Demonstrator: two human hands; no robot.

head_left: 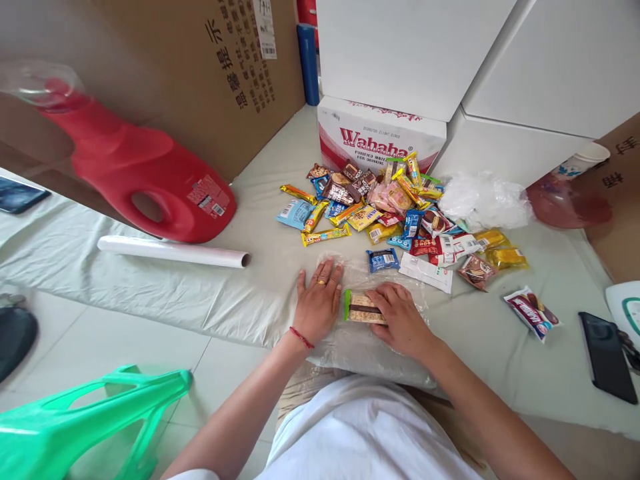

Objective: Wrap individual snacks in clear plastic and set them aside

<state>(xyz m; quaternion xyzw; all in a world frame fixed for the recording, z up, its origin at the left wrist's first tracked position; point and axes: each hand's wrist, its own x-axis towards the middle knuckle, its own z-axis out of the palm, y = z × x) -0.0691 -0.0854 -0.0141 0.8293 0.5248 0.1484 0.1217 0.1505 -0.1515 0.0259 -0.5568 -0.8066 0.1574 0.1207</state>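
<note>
My left hand [319, 299] lies flat with its fingers stretched out, pressing on a thin sheet of clear plastic film [345, 343]. Just right of it, my right hand [403, 320] has its fingers curled over the right end of a packaged sandwich biscuit [361, 307] with a green wrapper edge. The biscuit rests on the film, its left part showing. Close beyond my hands sit a small blue snack packet [383, 260] and a white packet [426, 272].
A heap of wrapped snacks [365, 217] lies before the Wahaha carton [383, 133]. To the left are a white roll [175, 252] and a red detergent bottle [150, 177]. Crumpled clear plastic [483, 203], a maroon packet [533, 312] and a phone [607, 357] lie right. A green stool [65, 420] stands below.
</note>
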